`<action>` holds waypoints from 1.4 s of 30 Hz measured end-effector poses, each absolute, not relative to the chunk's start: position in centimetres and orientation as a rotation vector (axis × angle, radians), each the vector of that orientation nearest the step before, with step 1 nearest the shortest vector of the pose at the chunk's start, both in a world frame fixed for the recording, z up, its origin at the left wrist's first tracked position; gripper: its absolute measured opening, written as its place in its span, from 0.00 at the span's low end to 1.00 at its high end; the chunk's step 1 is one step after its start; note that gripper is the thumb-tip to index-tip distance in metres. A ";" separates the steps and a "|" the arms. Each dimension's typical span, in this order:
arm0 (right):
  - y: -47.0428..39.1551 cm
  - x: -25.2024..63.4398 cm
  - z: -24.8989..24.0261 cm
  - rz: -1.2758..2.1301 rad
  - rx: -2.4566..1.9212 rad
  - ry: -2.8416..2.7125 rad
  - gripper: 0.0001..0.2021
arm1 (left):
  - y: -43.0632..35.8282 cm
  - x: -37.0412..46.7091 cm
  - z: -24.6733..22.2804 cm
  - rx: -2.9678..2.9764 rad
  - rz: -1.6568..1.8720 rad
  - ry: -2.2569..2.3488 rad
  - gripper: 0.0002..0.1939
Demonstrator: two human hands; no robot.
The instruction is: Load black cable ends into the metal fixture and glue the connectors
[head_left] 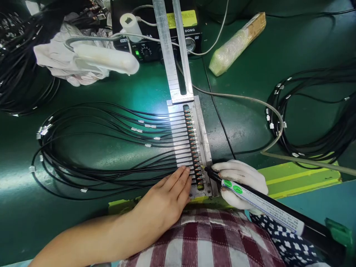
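Note:
My left hand (169, 196) is bare and lies flat, fingers stretched out, over the lower cables at the near end of a metal fixture (182, 139). In my white-gloved right hand (244, 176) is a long black dispensing syringe (264, 205) with a white label and green stickers. Its thin tip reaches the row of small connector ends (191, 139) in the fixture's slot, near the lower end; whether it touches one I cannot tell. Several black cables (111, 170) run side by side into the fixture from a loop on the left.
Behind stands a black controller box (172, 39) with a dial and gauge, partly covered by a slotted metal bar (167, 48). A white lamp head (108, 57) lies over white gloves (55, 52). At right are a wrapped block (237, 44), a grey hose (236, 95) and coiled cables (314, 122).

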State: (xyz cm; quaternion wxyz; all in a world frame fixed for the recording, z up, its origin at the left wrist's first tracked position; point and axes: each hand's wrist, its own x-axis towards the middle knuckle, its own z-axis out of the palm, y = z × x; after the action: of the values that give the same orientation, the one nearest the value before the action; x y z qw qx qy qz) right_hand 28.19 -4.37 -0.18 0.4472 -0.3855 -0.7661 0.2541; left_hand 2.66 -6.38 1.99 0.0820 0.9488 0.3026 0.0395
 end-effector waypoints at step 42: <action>-4.5 28.1 0.3 0.582 -0.939 -1.904 0.11 | -6.1 3.1 2.4 2.877 0.113 0.898 0.18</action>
State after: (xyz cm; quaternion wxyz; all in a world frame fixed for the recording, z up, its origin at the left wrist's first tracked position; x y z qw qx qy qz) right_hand 28.14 -4.46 0.30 0.4529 -0.3803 -0.7712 0.2357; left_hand 3.05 -6.09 2.35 0.0627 0.9520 0.2972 0.0373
